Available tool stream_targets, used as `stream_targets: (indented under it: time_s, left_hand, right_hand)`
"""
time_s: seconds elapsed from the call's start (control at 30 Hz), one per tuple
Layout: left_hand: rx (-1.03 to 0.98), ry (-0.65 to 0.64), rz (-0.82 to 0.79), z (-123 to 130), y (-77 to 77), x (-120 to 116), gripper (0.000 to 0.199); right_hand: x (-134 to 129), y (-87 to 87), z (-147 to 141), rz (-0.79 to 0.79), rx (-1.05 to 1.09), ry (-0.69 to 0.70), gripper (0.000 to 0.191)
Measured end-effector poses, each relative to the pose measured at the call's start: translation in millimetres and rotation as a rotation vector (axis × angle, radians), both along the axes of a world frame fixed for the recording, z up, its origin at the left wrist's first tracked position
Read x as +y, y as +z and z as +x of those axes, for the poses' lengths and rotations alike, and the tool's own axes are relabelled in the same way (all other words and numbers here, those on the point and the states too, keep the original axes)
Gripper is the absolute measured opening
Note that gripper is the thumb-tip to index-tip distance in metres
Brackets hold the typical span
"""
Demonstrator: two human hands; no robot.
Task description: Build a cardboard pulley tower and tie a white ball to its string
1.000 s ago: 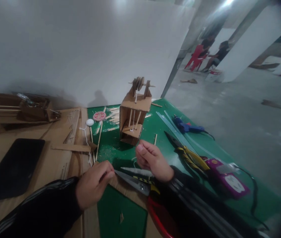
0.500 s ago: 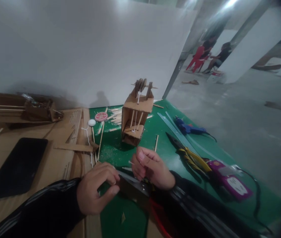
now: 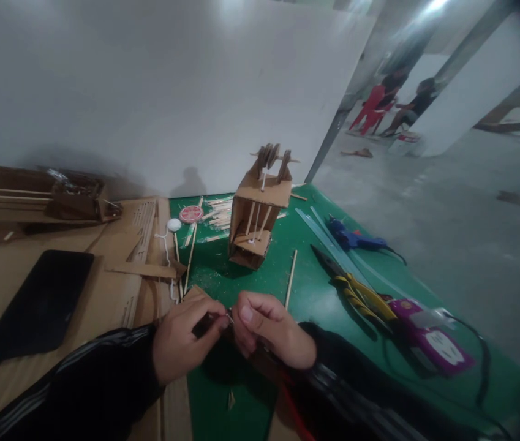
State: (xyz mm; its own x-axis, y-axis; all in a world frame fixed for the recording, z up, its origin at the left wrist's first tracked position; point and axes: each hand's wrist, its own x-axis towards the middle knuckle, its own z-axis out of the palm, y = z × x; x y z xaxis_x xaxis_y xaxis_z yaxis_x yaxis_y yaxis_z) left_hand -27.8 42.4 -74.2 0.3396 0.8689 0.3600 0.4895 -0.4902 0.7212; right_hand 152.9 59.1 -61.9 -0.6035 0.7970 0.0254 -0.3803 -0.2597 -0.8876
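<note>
The green tabletop bears a cardboard frame, yellow-handled pliers, a blue glue gun and, seemingly, wooden sticks.

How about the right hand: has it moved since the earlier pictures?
Yes: against the standing cardboard structure, the right hand has moved back toward the wearer and leftward, closer to the left hand.

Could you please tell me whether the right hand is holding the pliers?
No, the pliers lie on the green table, apart from the right hand.

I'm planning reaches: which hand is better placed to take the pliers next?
Probably the right hand: the pliers lie on its side, and the left hand is farther off.
</note>
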Motion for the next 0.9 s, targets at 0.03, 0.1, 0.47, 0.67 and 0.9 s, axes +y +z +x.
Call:
stream_targets:
  time_s: [0.03, 0.1, 0.47, 0.67, 0.9]
  left_hand:
    - [-0.002, 0.002, 0.004, -0.1, 1.0, -0.1, 0.004]
    - [0.0, 0.001, 0.023, -0.3, 2.7, -0.6, 0.006]
    - [0.011, -0.089, 0.165, -2.3, 2.6, -2.9, 0.015]
    - [0.07, -0.225, 0.192, -2.0, 0.8, -5.8, 0.018]
    - [-0.01, -0.183, 0.108, -2.2, -0.1, -6.9, 0.014]
  right_hand:
    - [0.7, -0.5, 0.7, 0.003, 0.006, -0.014, 0.038]
    - [3.4, -2.2, 2.9, 0.011, 0.01, -0.039, 0.036]
    - [6.9, 1.7, 8.6, 0.086, -0.213, -0.112, 0.03]
    - [4.5, 0.3, 5.3, 0.284, -0.424, -0.022, 0.029]
    - [5.2, 1.4, 4.9, 0.332, -0.561, -0.113, 0.025]
